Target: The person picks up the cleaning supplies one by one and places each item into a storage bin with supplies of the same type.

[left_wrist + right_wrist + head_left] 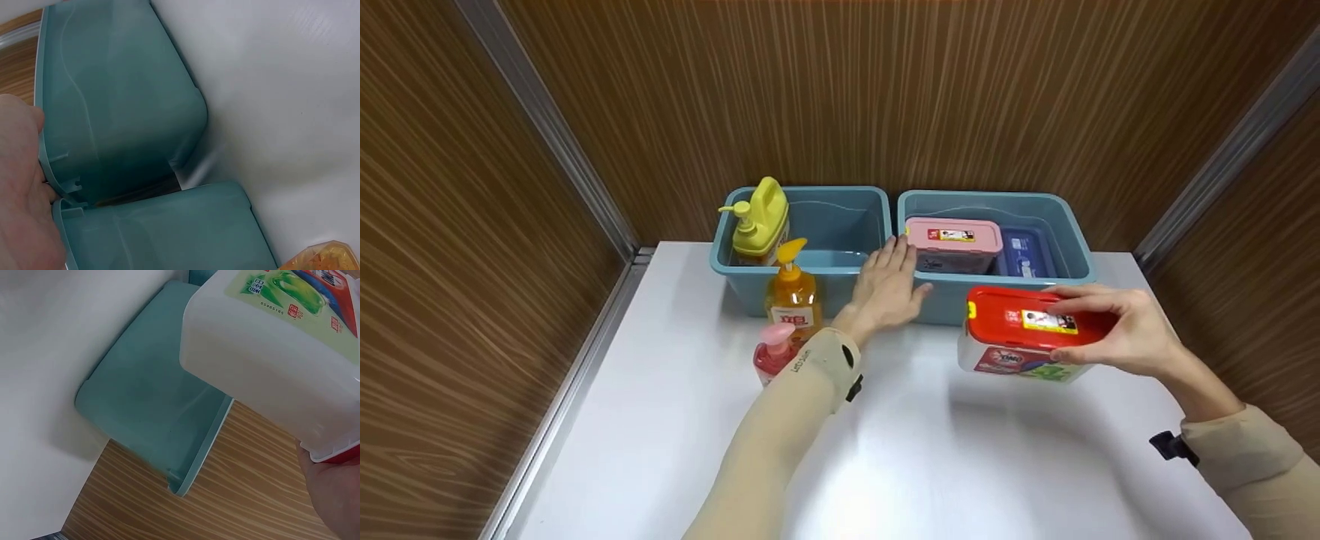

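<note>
My right hand [1132, 330] grips a red-lidded OMO detergent box [1027, 337] by its right end, thumb on the near side and fingers over the lid. The box hangs above the table, in front of the right blue-green bin [1072, 225]; its pale underside fills much of the right wrist view. My left hand [889, 281] lies with fingers straight over the neighbouring rims of that bin and the left blue-green bin [840, 202]. A pink-lidded detergent box [952, 244] and a dark blue box [1026, 253] sit inside the right bin.
A yellow pump jug [761, 229] stands in the left bin. In front of it are an orange pump bottle [791, 296] and a pink-topped pump bottle [775, 349], partly behind my left forearm. Wood-grain panels [840, 90] enclose the white table [660, 420].
</note>
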A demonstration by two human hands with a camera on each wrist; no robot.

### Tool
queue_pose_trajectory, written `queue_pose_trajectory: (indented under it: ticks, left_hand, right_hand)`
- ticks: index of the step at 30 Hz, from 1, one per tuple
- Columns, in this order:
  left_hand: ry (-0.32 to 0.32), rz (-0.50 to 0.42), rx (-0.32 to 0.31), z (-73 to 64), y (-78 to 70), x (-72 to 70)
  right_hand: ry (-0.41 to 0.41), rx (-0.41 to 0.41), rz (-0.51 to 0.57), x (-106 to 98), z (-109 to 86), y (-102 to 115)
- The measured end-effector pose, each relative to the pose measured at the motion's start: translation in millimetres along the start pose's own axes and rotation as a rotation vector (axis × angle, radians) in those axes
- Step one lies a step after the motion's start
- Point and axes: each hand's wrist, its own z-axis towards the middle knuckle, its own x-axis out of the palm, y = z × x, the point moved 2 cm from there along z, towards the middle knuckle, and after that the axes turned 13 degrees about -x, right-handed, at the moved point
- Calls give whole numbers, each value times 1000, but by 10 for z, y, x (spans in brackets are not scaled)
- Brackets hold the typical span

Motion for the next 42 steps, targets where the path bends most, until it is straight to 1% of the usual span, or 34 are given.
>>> queue_pose_trajectory:
  ticks: [6, 10, 14, 19, 29, 35, 42]
  left_hand:
    - [12, -6, 0, 7, -4, 6]
    - [2, 6, -2, 18, 8, -4]
    - [0, 4, 0, 23, 17, -13]
    - [-2, -3, 4, 14, 20, -21]
    - [6, -15, -6, 16, 13, 12]
    - [2, -21, 4, 4, 15, -4]
    - [11, -9, -8, 1, 16, 5]
  right_hand:
    - [18, 0, 23, 6, 31, -24]
    - [20, 5, 13, -8, 75, -27]
    - [13, 1, 4, -38, 125, -22]
    - [-6, -28, -4, -73, 202, -30]
    - [-23, -44, -19, -155, 310, -39]
    - [-15, -33, -21, -223, 381, -26]
    - [-17, -22, -16, -264, 484, -36]
